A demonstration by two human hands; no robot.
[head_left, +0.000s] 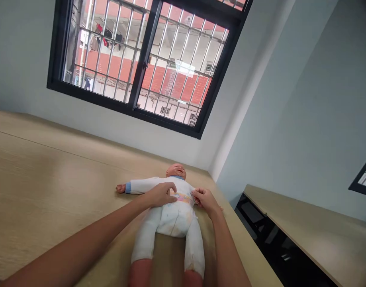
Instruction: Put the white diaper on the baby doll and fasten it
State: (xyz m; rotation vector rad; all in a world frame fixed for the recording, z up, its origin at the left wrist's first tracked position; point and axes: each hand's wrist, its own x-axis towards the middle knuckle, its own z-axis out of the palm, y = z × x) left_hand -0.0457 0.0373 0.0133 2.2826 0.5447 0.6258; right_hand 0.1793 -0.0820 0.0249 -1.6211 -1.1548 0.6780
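A baby doll [178, 185] lies on its back on a wooden table, head toward the wall, legs toward me. It wears a white long-sleeved top with blue collar and cuff, white leg coverings and a white diaper [174, 218] with a colourful waistband. My left hand [162, 194] rests on the doll's waist at the left, thumb and forefinger apart at the waistband. At the right end of the waistband my right hand [205, 199] has its fingers pinched together; what lies between them is hidden. The doll's left arm is mostly covered by that hand.
The wooden tabletop [66, 187] stretches out to the left. Behind it is a wall with a dark-framed, barred window [135, 63]. A second wooden table [308, 223] with dark open space below its top stands on the right, across a gap.
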